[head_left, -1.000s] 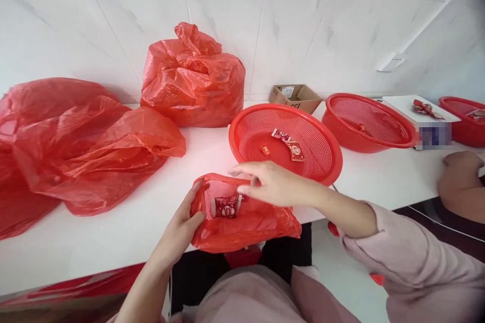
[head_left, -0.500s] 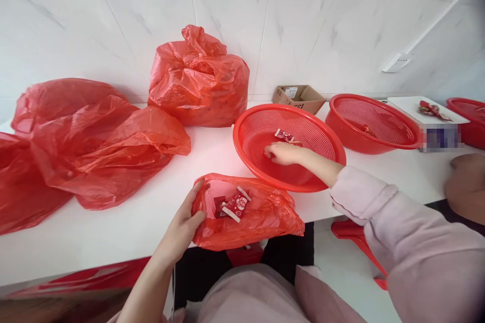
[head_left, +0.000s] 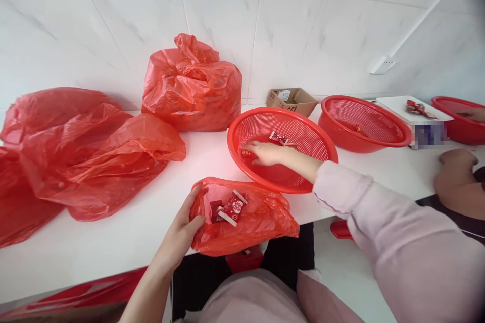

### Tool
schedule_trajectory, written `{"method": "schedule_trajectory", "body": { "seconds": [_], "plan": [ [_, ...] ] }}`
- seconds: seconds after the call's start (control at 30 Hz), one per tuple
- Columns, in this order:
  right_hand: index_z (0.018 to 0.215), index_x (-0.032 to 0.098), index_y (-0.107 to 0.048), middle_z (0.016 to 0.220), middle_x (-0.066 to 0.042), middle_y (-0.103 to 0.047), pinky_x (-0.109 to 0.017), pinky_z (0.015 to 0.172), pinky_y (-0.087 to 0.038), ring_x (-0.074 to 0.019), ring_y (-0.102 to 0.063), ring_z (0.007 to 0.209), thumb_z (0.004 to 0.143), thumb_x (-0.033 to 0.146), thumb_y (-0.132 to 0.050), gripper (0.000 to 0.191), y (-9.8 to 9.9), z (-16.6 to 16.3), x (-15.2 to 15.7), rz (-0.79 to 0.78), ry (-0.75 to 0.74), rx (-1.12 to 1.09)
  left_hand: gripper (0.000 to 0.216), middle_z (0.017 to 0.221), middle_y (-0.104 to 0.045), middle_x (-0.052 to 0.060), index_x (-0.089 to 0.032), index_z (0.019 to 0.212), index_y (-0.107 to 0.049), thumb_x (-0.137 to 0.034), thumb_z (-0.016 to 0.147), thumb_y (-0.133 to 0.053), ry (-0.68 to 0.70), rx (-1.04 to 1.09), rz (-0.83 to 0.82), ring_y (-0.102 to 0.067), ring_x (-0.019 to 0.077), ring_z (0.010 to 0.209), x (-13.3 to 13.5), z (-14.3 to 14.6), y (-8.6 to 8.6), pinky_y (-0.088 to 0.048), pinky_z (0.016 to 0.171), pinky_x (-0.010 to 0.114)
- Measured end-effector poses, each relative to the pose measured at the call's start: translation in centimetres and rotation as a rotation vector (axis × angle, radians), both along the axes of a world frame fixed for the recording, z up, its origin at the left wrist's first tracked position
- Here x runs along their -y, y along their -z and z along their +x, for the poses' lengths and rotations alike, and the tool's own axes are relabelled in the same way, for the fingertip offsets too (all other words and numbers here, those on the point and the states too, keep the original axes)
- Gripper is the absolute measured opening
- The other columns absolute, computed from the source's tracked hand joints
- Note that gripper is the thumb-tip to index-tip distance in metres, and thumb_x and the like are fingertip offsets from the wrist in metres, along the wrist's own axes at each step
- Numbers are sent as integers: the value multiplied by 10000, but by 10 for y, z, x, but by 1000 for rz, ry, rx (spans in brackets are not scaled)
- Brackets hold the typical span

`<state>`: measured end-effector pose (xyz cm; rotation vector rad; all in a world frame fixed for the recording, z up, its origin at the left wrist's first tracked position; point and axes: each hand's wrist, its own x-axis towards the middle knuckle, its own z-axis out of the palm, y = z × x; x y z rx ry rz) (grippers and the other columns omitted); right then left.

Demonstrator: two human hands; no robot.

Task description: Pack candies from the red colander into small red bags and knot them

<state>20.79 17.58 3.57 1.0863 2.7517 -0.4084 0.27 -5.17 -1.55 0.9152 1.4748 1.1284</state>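
Note:
My left hand (head_left: 185, 227) grips the edge of a red plastic bag (head_left: 261, 222), thumb inside the rim and fingers behind it. The bag's mouth gapes, showing red wrapped sweets (head_left: 234, 208) with white ends. Reaching into a red mesh basket (head_left: 282, 174), my right hand (head_left: 265, 154) has its fingers stretched and thumb apart. A small red packet (head_left: 245, 153) lies at its fingertips against the basket's left wall. Behind the hand, further wrapped sweets (head_left: 279, 137) lie in the same basket.
Full red bags (head_left: 193, 91) stand against the tiled wall and at left (head_left: 94, 156). Behind the basket is a cardboard box (head_left: 293, 101). A second red basket (head_left: 364, 126), a white scale (head_left: 397, 106) and a third basket (head_left: 454, 116) line the right, near another person's arm (head_left: 454, 176).
My right hand has moved left within the basket, its fingers spreading from a closed pose. My left hand still holds the bag. Another person's hand now shows in the far-right basket.

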Motion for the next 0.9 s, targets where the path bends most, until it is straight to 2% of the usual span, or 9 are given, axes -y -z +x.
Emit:
{"method": "schedule_trajectory", "body": {
  "seconds": [0.1,0.17,0.3,0.47,0.6,0.67,0.73,0.8,0.9],
  "plan": [
    [1201,238,-632,1324,-112,-579,-319,870,-462,-255,-620,1092,828,129,-597,389,18,-10,-6,4,-11,30,750,1585,-327,53,-264,1531,-261,-218,823,-504,-14,17,-16,-365,260,1408,4,-2,-1,-267,1164,412],
    [1073,207,-682,1170,-115,-659,-310,800,-472,-237,-656,974,846,129,-561,268,19,-11,-7,0,-5,43,742,1587,-323,55,-263,1532,-258,-217,832,-501,-19,24,-12,-349,255,1416,6,-4,-1,-232,1181,428],
    [868,189,-679,979,-70,-703,-271,729,-461,-187,-653,841,801,133,-624,104,-10,-3,-2,-31,-46,6,731,1593,-309,58,-246,1526,-282,-209,831,-505,-18,-6,13,-304,247,1442,8,-6,-1,-170,1202,420],
    [995,236,-618,1042,-5,-686,-266,782,-466,-153,-631,897,914,309,-557,126,-59,6,53,-145,-153,-339,739,1582,-338,51,-249,1516,-312,-220,809,-526,-11,17,17,-328,242,1434,5,-4,-1,-228,1184,385],
    [1027,252,-639,1087,-28,-673,-339,870,-450,-207,-609,1008,918,308,-565,143,-66,4,92,-71,-255,-344,747,1563,-378,51,-272,1520,-308,-254,813,-551,-3,66,32,-409,255,1387,2,-2,-2,-353,1118,370],
    [1089,265,-627,1147,-27,-658,-344,901,-440,-208,-600,1046,939,337,-537,189,-65,11,83,20,-188,-350,757,1561,-381,51,-278,1519,-310,-268,807,-568,-11,72,36,-447,267,1357,1,-2,-2,-387,1094,367],
    [1162,280,-596,1211,-20,-633,-328,916,-437,-199,-592,1082,963,374,-493,244,-59,28,54,110,-12,-299,766,1570,-365,50,-277,1517,-316,-276,798,-581,-25,87,31,-453,275,1351,2,-1,-3,-405,1078,360],
    [1229,284,-570,1269,-40,-603,-342,934,-430,-226,-566,1145,960,395,-495,300,-48,50,19,185,213,-98,766,1579,-348,43,-282,1515,-316,-275,797,-585,-39,118,24,-432,270,1367,3,-1,-3,-412,1069,346],
    [1184,176,-626,1100,-142,-654,-395,813,-487,-298,-632,986,825,315,-702,393,-23,82,-21,134,361,81,754,1583,-341,35,-286,1510,-318,-262,806,-586,-56,160,18,-405,256,1386,5,0,-5,-394,1078,334]
  ]
}}
